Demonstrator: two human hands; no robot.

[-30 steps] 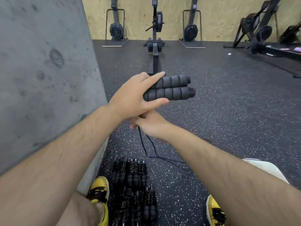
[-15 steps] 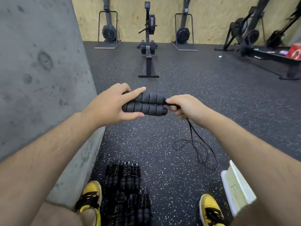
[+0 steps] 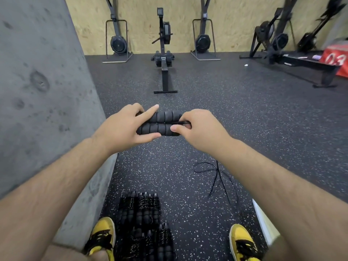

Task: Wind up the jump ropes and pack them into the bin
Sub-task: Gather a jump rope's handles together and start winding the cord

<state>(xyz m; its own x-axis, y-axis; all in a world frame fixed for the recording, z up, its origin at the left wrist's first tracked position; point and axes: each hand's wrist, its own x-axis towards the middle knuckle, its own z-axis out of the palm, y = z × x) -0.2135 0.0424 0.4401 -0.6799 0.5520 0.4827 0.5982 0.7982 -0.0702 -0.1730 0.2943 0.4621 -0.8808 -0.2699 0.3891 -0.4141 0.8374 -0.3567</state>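
Note:
Two black foam jump rope handles (image 3: 160, 123) lie side by side at chest height, held by my left hand (image 3: 124, 127) at their left end. My right hand (image 3: 199, 127) pinches the thin black cord (image 3: 180, 122) against the handles' right end. The loose part of the cord (image 3: 218, 178) hangs under my right forearm and loops on the floor. Several wound jump ropes (image 3: 143, 223) lie in a pile on the floor between my feet. A white bin (image 3: 263, 221) shows only as an edge at lower right, behind my right arm.
A grey concrete wall (image 3: 41, 91) runs close along my left. My yellow shoes (image 3: 101, 236) stand either side of the pile. Rowing machines (image 3: 163, 53) line the far plywood wall, and a red box (image 3: 337, 59) sits at far right on the speckled rubber floor.
My right hand came up from under my left hand to the handles' right end, bringing the cord across them. The handles dropped lower in view and the floor loop shifted right.

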